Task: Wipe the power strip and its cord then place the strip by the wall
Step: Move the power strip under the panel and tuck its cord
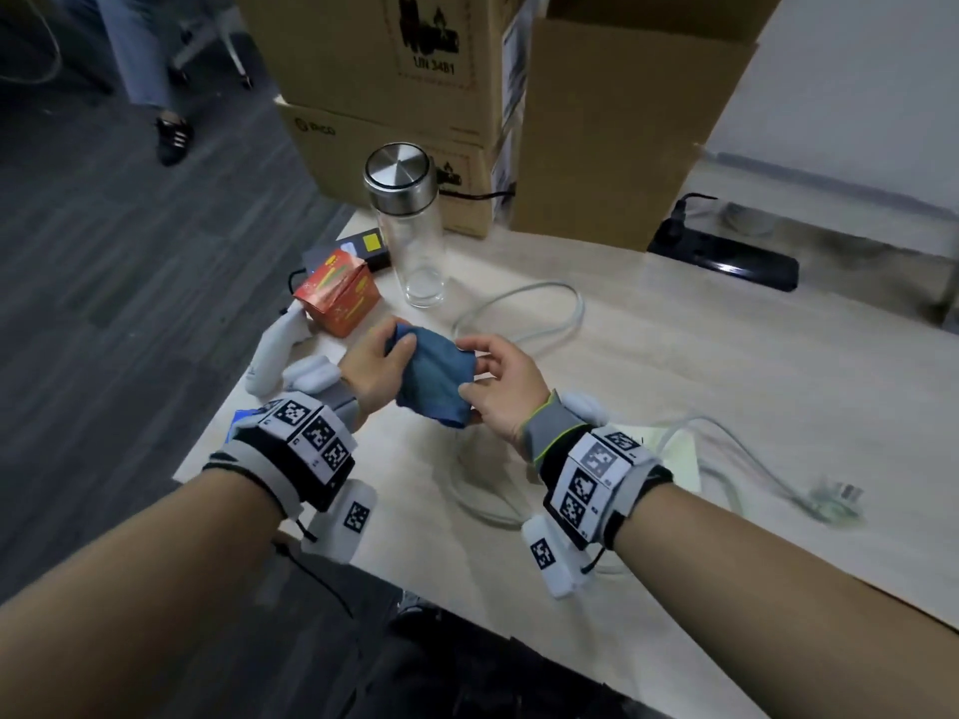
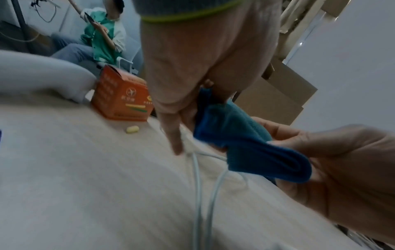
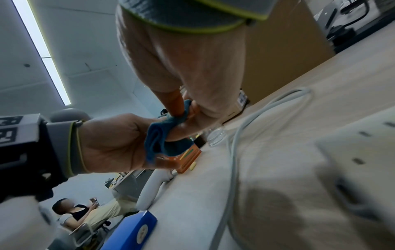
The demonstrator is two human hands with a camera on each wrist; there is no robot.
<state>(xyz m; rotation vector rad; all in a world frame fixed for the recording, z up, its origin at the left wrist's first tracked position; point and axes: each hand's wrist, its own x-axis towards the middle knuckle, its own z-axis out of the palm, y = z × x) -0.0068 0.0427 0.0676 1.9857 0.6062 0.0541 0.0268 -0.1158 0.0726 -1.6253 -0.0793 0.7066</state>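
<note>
Both hands hold a folded blue cloth (image 1: 436,376) in the air over the light wooden table (image 1: 726,386). My left hand (image 1: 399,350) grips its left end, thumb on top. The right hand (image 1: 467,368) pinches the right edge between thumb and forefinger. Beyond and below the hands, the white cord (image 1: 524,303) lies in loose loops and ends in a plug (image 1: 838,503) at the right. The white power strip (image 3: 363,152) lies flat just right of my right wrist, partly hidden by it in the head view. Neither cloth (image 2: 245,143) nor hands touch the cord (image 2: 196,186).
A glass bottle with a steel lid (image 1: 410,236) and an orange carton (image 1: 337,298) stand behind the hands. Cardboard boxes (image 1: 467,96) line the back. A black power strip (image 1: 726,256) lies near the wall. White controllers (image 1: 275,355) sit by the table's left edge.
</note>
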